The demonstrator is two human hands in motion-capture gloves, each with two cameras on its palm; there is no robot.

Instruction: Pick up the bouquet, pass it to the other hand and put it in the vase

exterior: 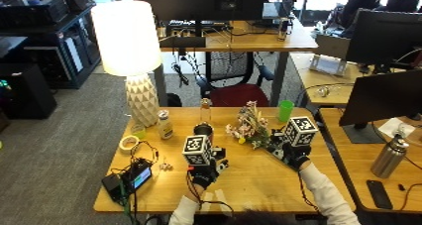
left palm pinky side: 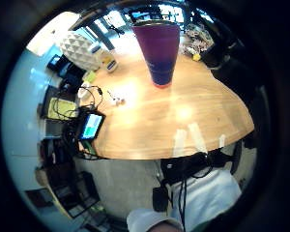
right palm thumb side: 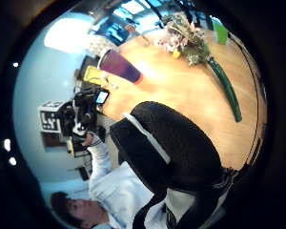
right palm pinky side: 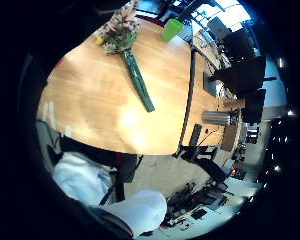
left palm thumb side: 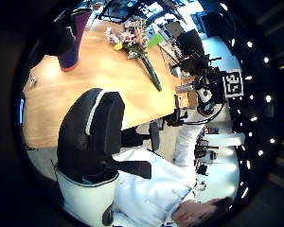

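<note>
Outside view: bouquet (exterior: 249, 127) lies just beside right hand (exterior: 290, 154), grip unclear.

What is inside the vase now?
Nothing shows in the vase; its inside is hidden from every view. The bouquet lies flat on the table, apart from the vase.
</note>
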